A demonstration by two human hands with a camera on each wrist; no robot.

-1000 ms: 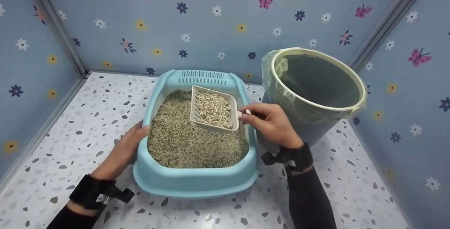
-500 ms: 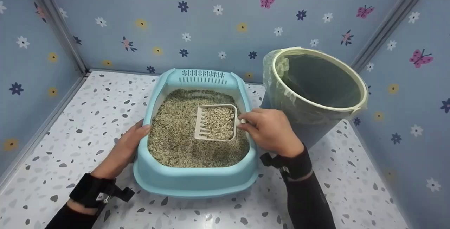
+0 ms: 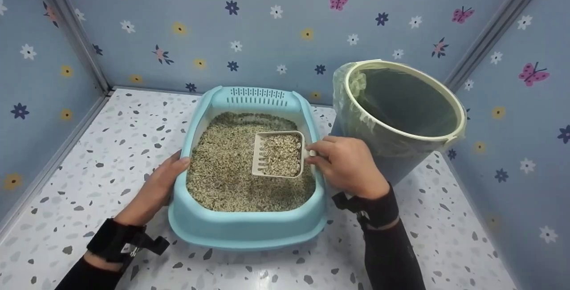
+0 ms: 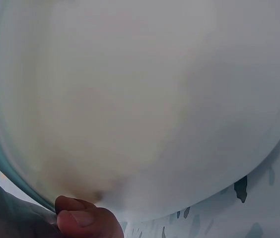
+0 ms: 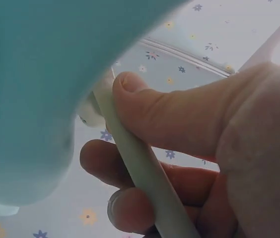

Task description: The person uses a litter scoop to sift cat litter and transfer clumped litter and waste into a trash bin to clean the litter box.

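Observation:
A light blue litter box (image 3: 249, 230) stands on the surface, filled with greyish-tan litter (image 3: 222, 169). My left hand (image 3: 153, 189) grips its left wall, thumb over the rim; the left wrist view shows fingertips (image 4: 90, 220) at the box's pale side. My right hand (image 3: 352, 165) holds a cream litter scoop by its handle (image 5: 147, 171), thumb on one side and fingers curled round the other. The slotted scoop (image 3: 257, 156) is level over the right part of the box, with paler pellets (image 3: 281, 154) heaped in it. Its handle crosses the right rim.
A tall bin (image 3: 396, 158) lined with a translucent yellowish bag (image 3: 345, 89) stands to the right, close beside my right hand. Flower-and-butterfly wall panels (image 3: 267, 36) enclose the back and both sides. The box rests on a white speckled surface (image 3: 120, 147).
The scoop has come down and toward me from its tilted position, levelled out, then shifted slightly right. Its load looks a little smaller. My left hand has stayed on the box.

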